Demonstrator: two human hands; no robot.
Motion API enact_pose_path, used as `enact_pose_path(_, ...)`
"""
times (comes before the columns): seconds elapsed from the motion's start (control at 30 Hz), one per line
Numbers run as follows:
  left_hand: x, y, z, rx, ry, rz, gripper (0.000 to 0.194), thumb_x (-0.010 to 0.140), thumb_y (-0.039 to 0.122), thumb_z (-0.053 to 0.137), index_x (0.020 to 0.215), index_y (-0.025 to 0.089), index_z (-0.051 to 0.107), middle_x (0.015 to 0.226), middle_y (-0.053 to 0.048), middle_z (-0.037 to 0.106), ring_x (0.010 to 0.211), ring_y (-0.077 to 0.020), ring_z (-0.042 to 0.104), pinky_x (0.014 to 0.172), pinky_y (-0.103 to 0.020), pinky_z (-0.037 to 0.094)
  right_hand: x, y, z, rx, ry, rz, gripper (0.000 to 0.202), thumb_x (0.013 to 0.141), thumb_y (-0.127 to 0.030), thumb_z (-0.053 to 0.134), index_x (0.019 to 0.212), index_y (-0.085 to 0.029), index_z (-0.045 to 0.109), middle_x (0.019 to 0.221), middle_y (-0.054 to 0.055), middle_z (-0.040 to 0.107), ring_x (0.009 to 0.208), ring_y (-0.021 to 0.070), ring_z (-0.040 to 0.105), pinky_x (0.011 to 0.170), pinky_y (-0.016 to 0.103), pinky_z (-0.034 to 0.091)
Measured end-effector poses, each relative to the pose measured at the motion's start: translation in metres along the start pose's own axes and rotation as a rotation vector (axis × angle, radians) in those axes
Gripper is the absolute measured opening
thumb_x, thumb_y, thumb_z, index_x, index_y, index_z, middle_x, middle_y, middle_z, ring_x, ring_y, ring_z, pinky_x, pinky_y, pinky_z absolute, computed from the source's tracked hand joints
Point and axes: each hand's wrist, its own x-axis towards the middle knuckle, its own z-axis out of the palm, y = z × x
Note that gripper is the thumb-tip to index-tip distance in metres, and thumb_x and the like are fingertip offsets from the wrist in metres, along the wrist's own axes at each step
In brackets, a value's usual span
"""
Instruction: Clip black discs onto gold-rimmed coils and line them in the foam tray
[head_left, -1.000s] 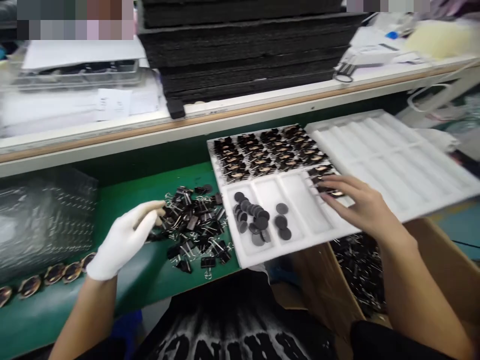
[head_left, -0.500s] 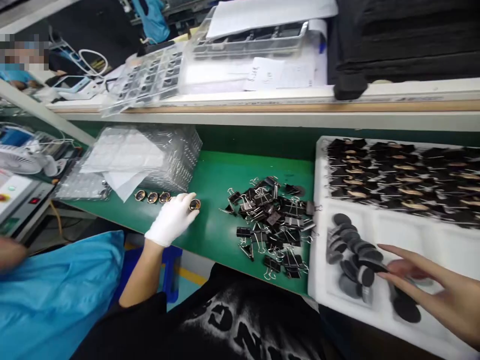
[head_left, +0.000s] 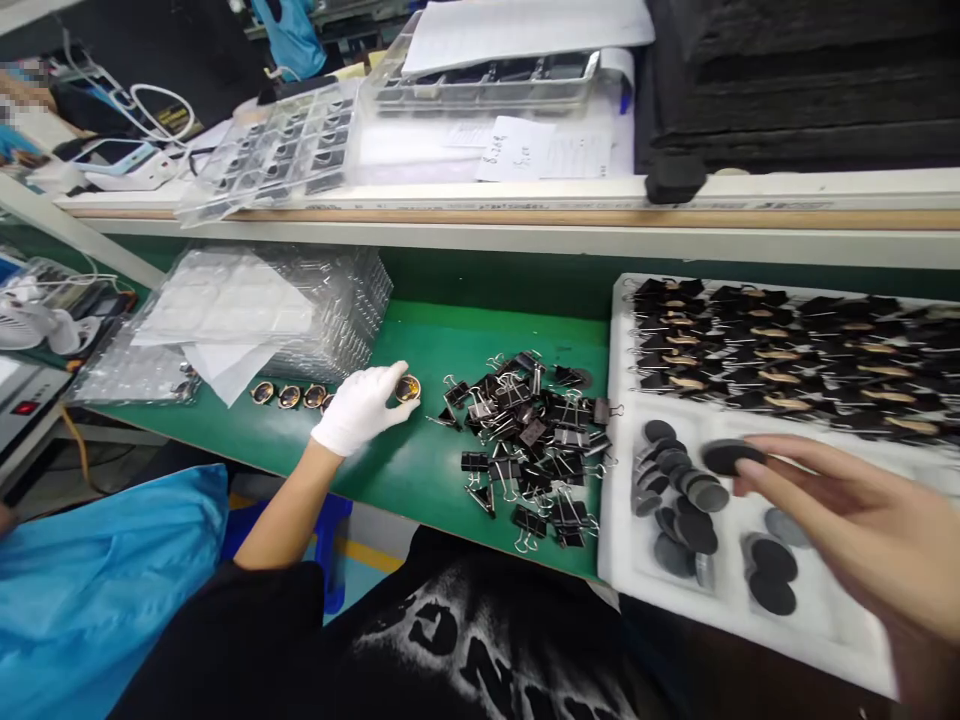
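My gloved left hand [head_left: 364,408] pinches a round gold-rimmed watch case [head_left: 407,389] above the green bench. Beside that hand, several similar watch cases [head_left: 289,397] sit in a row. Between finger and thumb, my bare right hand [head_left: 840,510] grips a thin black disc [head_left: 731,457] over the white foam tray [head_left: 611,480]. Below it in the tray lie several loose black discs [head_left: 686,500], some overlapping. A heap of black binder clips [head_left: 536,425] lies between my hands on the bench.
Rows of black clipped pieces [head_left: 772,350] fill the tray's far part. Stacked clear plastic trays [head_left: 337,310] with white paper stand at the back left. A shelf [head_left: 480,235] crosses above the bench. At left is a co-worker's blue garment [head_left: 112,590].
My right hand has lifted a black disc up from the loose discs. My left hand has moved right and slightly up with the watch case. The camera view has shifted a little.
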Motion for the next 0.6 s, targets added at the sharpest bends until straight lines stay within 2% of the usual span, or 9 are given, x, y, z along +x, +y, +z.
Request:
enact_pose_path(0.03, 0.007, 0.01, -0.006, -0.026, 0.081, 0.025, 0.056, 0.096, 0.049, 0.058, 0.139, 0.012, 0.056, 0.113, -0.017, 0.074, 0.1, -0.0288, 0.072, 0.089, -0.039, 0.054, 0.004, -0.02, 0.014, 0.12, 0.029, 0.106, 0.016, 0.08, -0.049, 0.079, 0.095, -0.044, 0.077, 0.077, 0.003, 0.077, 0.063, 0.0314, 0.074, 0.056, 0.045, 0.065)
enact_pose_path(0.07, 0.013, 0.021, -0.014, -0.058, 0.152, 0.067, 0.058, 0.096, 0.05, 0.059, 0.14, 0.012, 0.055, 0.114, -0.016, 0.074, 0.1, -0.0281, 0.072, 0.089, -0.039, 0.054, 0.009, -0.039, 0.028, 0.237, 0.027, 0.148, 0.021, 0.076, -0.05, 0.083, 0.093, -0.038, 0.078, 0.079, 0.004, 0.078, 0.063, 0.0281, 0.074, 0.058, 0.043, 0.065)
enact_pose_path(0.13, 0.025, 0.049, -0.032, -0.111, 0.24, 0.189, 0.061, 0.094, 0.051, 0.062, 0.141, 0.013, 0.053, 0.112, -0.015, 0.074, 0.099, -0.0272, 0.072, 0.089, -0.038, 0.054, 0.018, -0.07, 0.052, 0.444, -0.127, 0.178, 0.035, 0.075, -0.049, 0.085, 0.103, -0.03, 0.078, 0.082, 0.005, 0.078, 0.064, 0.023, 0.073, 0.061, 0.038, 0.066)
enact_pose_path(0.17, 0.03, 0.064, -0.041, -0.124, 0.251, 0.258, 0.061, 0.093, 0.052, 0.063, 0.141, 0.015, 0.053, 0.109, -0.013, 0.075, 0.096, -0.0263, 0.073, 0.087, -0.037, 0.054, 0.023, -0.08, 0.062, 0.528, -0.172, 0.17, 0.034, 0.076, -0.048, 0.086, 0.102, -0.028, 0.077, 0.083, 0.005, 0.078, 0.068, 0.0215, 0.074, 0.063, 0.035, 0.065)
enact_pose_path(0.23, 0.04, 0.094, -0.057, -0.134, 0.251, 0.39, 0.059, 0.093, 0.052, 0.064, 0.139, 0.016, 0.053, 0.096, -0.008, 0.075, 0.085, -0.0237, 0.072, 0.078, -0.035, 0.053, 0.029, -0.092, 0.075, 0.617, -0.222, 0.121, 0.029, 0.078, -0.042, 0.086, 0.1, -0.025, 0.076, 0.086, 0.005, 0.078, 0.075, 0.0193, 0.075, 0.068, 0.03, 0.065)
enact_pose_path(0.33, 0.053, 0.129, -0.069, -0.151, 0.287, 0.537, 0.055, 0.094, 0.052, 0.063, 0.134, 0.015, 0.052, 0.081, -0.003, 0.071, 0.073, -0.0214, 0.07, 0.067, -0.032, 0.049, 0.03, -0.094, 0.08, 0.617, -0.198, 0.022, 0.019, 0.083, -0.033, 0.082, 0.099, -0.024, 0.075, 0.091, 0.004, 0.078, 0.079, 0.0173, 0.075, 0.07, 0.027, 0.063)
enact_pose_path(0.43, 0.062, 0.147, -0.07, -0.171, 0.312, 0.611, 0.056, 0.094, 0.051, 0.063, 0.133, 0.014, 0.05, 0.079, -0.001, 0.069, 0.071, -0.0212, 0.07, 0.064, -0.032, 0.047, 0.025, -0.09, 0.076, 0.498, -0.093, -0.162, 0.013, 0.088, -0.024, 0.077, 0.102, -0.025, 0.075, 0.093, 0.003, 0.075, 0.079, 0.0169, 0.073, 0.069, 0.03, 0.063)
enact_pose_path(0.53, 0.068, 0.155, -0.067, -0.185, 0.301, 0.65, 0.059, 0.094, 0.049, 0.064, 0.137, 0.014, 0.044, 0.08, -0.001, 0.07, 0.07, -0.0212, 0.069, 0.063, -0.032, 0.047, 0.021, -0.085, 0.069, 0.253, 0.07, -0.535, 0.025, 0.088, -0.009, 0.072, 0.105, -0.027, 0.076, 0.098, 0.004, 0.072, 0.091, 0.0196, 0.072, 0.082, 0.037, 0.063)
enact_pose_path(0.6, 0.07, 0.158, -0.066, -0.188, 0.299, 0.673, 0.058, 0.095, 0.048, 0.062, 0.137, 0.014, 0.043, 0.081, -0.002, 0.07, 0.068, -0.0211, 0.069, 0.062, -0.031, 0.047, 0.018, -0.081, 0.067, 0.1, 0.107, -0.736, 0.037, 0.088, 0.0, 0.067, 0.113, -0.027, 0.075, 0.108, 0.006, 0.071, 0.102, 0.0215, 0.072, 0.089, 0.04, 0.063)
